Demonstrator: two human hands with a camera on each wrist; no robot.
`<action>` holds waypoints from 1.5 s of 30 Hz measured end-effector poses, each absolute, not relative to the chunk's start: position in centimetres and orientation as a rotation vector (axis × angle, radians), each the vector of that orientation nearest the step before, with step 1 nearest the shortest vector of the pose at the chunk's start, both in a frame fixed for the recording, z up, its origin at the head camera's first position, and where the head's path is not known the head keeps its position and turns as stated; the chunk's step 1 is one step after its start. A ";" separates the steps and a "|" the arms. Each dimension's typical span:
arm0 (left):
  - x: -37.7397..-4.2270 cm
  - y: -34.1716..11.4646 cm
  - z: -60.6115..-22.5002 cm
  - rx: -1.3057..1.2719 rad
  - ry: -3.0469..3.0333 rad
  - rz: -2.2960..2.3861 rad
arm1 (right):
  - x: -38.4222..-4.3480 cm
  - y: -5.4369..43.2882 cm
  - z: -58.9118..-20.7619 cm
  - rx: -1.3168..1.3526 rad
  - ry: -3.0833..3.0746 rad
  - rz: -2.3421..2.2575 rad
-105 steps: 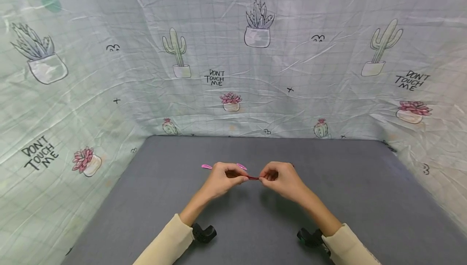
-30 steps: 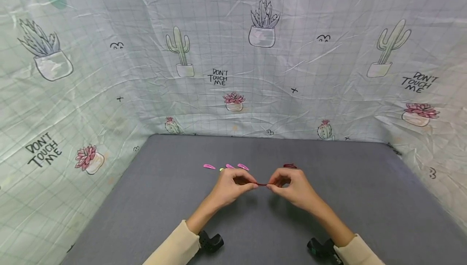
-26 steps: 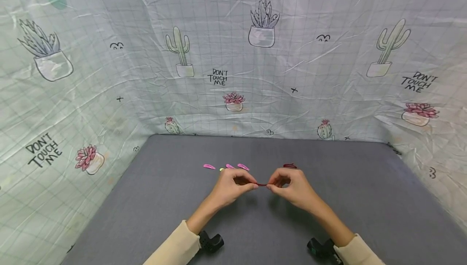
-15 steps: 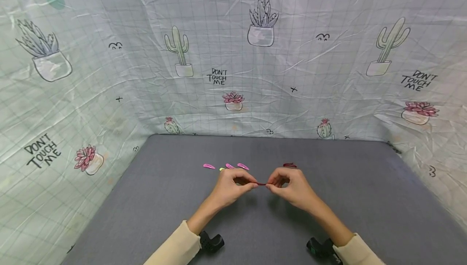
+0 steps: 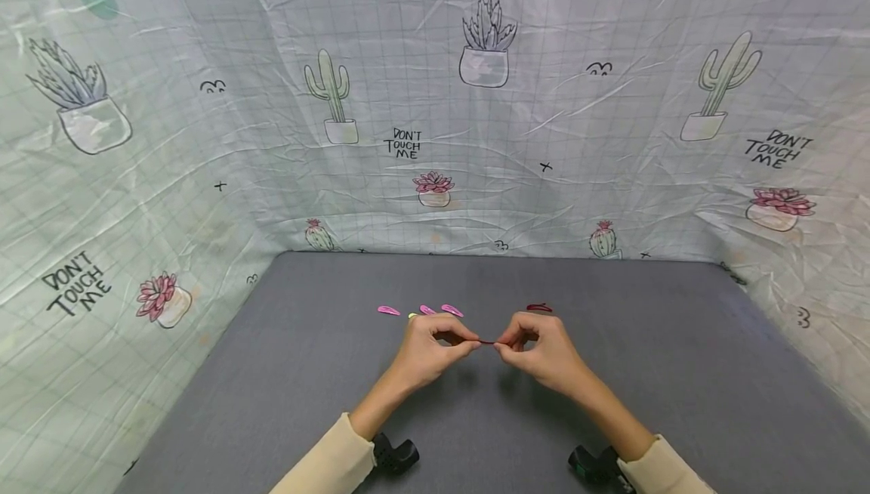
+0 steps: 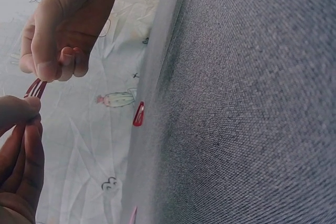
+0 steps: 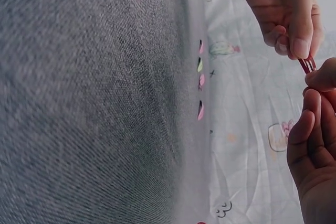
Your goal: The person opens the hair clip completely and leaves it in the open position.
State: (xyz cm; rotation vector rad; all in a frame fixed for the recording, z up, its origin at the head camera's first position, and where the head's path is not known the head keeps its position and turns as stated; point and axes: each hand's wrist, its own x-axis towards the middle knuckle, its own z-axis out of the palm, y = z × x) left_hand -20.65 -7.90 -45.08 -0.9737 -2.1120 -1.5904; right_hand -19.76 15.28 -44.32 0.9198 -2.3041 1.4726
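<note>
Still pinching red hair clip point(image 5: 487, 342) between left hand point(image 5: 423, 347) and right hand point(image 5: 547, 347), barely shifted, so apparently mid-adjustment; beyond right hand, another red clip point(image 5: 538, 306).

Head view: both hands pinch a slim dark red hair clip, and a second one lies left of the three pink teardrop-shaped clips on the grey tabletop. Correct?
No: the second dark red clip lies right of the pink clips, as the head view shows.

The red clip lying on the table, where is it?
In the head view, the red clip lies on the gray table, right of the pink clips and just beyond the right hand.
</note>
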 end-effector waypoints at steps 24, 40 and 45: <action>-20.8 -7.9 -45.4 -0.933 -2.148 -1.611 | -19.7 14.9 -44.6 0.829 -2.289 1.434; -20.8 -7.6 -45.4 -0.961 -2.120 -1.577 | -19.5 14.9 -44.6 0.848 -2.208 1.436; -20.6 -7.6 -45.4 -0.950 -2.125 -1.586 | -19.4 14.6 -44.4 0.842 -2.204 1.426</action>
